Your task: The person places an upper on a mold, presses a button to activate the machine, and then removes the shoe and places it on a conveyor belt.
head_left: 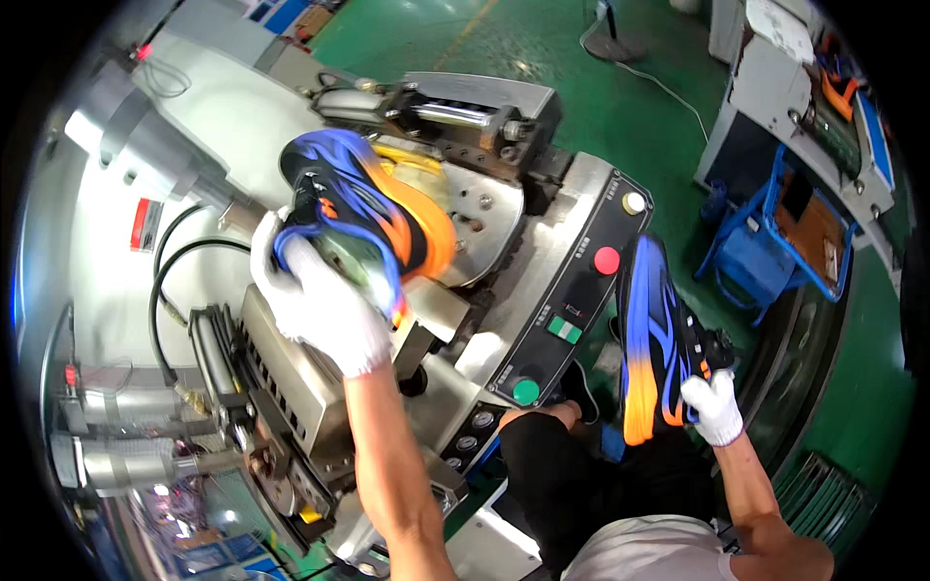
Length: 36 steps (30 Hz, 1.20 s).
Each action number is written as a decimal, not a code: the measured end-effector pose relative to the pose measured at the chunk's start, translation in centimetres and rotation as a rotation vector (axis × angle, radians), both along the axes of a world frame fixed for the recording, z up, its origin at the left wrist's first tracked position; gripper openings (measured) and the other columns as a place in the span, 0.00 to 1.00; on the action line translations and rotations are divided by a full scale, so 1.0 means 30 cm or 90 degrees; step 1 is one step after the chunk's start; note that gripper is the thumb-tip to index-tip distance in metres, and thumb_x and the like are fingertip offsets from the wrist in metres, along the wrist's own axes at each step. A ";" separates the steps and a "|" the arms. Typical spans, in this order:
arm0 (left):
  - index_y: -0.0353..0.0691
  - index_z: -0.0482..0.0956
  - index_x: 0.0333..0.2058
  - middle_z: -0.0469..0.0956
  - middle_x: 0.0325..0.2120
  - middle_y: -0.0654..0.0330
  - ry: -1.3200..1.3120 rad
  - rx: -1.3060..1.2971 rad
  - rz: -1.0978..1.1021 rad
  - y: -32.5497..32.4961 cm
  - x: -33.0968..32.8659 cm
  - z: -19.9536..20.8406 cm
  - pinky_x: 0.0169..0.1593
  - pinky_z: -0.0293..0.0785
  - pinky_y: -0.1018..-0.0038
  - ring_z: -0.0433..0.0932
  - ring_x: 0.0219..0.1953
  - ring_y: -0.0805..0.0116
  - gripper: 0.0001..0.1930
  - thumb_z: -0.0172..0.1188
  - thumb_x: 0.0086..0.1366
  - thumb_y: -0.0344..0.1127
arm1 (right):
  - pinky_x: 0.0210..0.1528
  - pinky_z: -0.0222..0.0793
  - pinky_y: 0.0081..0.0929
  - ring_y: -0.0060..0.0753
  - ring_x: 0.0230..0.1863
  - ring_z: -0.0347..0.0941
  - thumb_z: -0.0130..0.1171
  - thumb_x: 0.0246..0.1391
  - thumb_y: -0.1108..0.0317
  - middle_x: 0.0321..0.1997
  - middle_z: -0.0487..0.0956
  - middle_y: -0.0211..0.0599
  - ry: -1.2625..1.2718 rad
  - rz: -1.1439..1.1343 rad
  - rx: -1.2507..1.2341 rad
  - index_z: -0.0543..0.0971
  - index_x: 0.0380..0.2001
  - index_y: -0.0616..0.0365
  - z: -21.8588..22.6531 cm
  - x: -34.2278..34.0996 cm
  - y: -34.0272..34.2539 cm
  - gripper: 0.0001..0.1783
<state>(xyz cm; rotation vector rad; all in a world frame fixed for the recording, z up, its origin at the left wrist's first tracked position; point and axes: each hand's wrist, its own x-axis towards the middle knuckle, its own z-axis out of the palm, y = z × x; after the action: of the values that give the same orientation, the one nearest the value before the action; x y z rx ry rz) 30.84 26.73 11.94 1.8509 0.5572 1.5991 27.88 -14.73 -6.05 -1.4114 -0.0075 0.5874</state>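
My left hand (320, 300), in a white glove, grips a blue, black and orange sports shoe (363, 208) and holds it against the metal head of a grey press machine (475, 218). The shoe lies tilted with its orange sole edge facing right. My right hand (715, 407), also gloved, holds a second matching shoe (654, 329) by its lower end, off to the right of the machine, sole side toward me and toe pointing up.
The machine's black control panel (572, 310) carries a red button (606, 259), a green button (525, 391) and a pale knob. Black hoses (170, 281) run on its left side. A blue cart (775, 242) stands on the green floor at right.
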 end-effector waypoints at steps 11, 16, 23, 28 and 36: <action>0.43 0.86 0.49 0.81 0.53 0.48 0.437 -0.134 -0.519 -0.515 -1.129 -0.479 0.68 0.71 0.50 0.78 0.60 0.42 0.26 0.62 0.49 0.19 | 0.39 0.74 0.31 0.27 0.36 0.78 0.72 0.56 0.47 0.35 0.84 0.38 -0.444 0.249 -0.138 0.85 0.40 0.68 0.645 0.460 0.901 0.29; 0.47 0.88 0.50 0.79 0.58 0.49 0.488 -0.299 -0.437 -0.587 -1.303 -0.534 0.66 0.72 0.61 0.76 0.63 0.48 0.18 0.57 0.64 0.33 | 0.48 0.79 0.33 0.37 0.41 0.83 0.72 0.47 0.41 0.40 0.87 0.46 -0.619 0.422 -0.354 0.85 0.45 0.67 0.560 0.719 1.425 0.37; 0.43 0.87 0.51 0.80 0.58 0.52 0.382 -0.412 -0.435 -0.545 -1.321 -0.570 0.66 0.72 0.64 0.75 0.64 0.50 0.17 0.57 0.66 0.30 | 0.55 0.78 0.42 0.58 0.50 0.83 0.65 0.49 0.47 0.47 0.85 0.58 -0.835 0.425 -0.606 0.86 0.45 0.61 0.272 0.688 1.683 0.29; 0.44 0.86 0.51 0.78 0.59 0.51 0.472 -0.330 -0.479 -0.542 -1.327 -0.591 0.70 0.67 0.58 0.72 0.66 0.47 0.16 0.57 0.67 0.32 | 0.60 0.76 0.42 0.57 0.56 0.81 0.65 0.53 0.45 0.57 0.83 0.59 -0.789 0.513 -0.634 0.83 0.53 0.64 0.352 0.655 1.652 0.34; 0.40 0.83 0.55 0.81 0.56 0.50 0.342 -0.274 -0.514 -0.553 -1.285 -0.649 0.72 0.66 0.54 0.76 0.64 0.46 0.25 0.62 0.58 0.20 | 0.80 0.51 0.54 0.64 0.77 0.60 0.65 0.61 0.48 0.78 0.62 0.59 -0.783 0.375 -0.076 0.63 0.73 0.66 0.219 -0.159 0.867 0.47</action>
<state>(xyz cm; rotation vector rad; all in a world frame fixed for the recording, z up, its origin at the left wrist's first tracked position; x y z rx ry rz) -7.70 10.13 -7.53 1.8086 0.2708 0.4188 23.12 11.29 0.53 -1.6936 -1.4140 0.0967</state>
